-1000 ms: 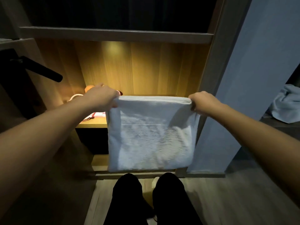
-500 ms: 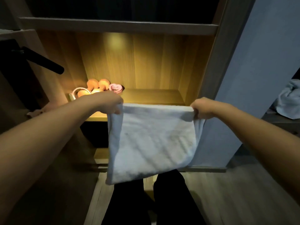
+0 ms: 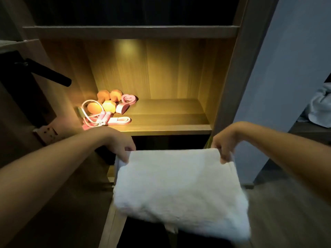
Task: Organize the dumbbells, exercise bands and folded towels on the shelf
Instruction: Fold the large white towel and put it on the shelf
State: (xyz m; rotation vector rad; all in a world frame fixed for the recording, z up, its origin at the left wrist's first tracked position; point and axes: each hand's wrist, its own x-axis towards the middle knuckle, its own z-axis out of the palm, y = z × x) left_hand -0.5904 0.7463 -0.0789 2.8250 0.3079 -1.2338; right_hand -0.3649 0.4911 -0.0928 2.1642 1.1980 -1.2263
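Both hands on the white towel [image 3: 179, 187], below and in front of the lit shelf [image 3: 161, 128]. Left hand [image 3: 120, 145] pinches the far-left corner, fingers curled over the top edge; right hand [image 3: 223, 143] pinches the far-right corner the same way. Both closed on cloth. The towel's far edge is pulled taut between them and its near part swings out toward the camera, blurred. Looks like a mid-fold grip: holding two corners keeps the edge straight so the halves line up before it goes on the shelf.

Shelf contents sit bunched at the back-left corner: orange dumbbells [image 3: 105, 102], heads touching; a pink jump rope [image 3: 100, 119] coiled at the left front edge; pink exercise bands [image 3: 125, 104] just beside the dumbbells. Centre and right of the shelf board are bare, so that's the likely spot for the towel.

Another pale towel [image 3: 320, 106] lies heaped off to the right, well apart, not folded.

No brands, labels or writing readable anywhere; too dim and blurred.
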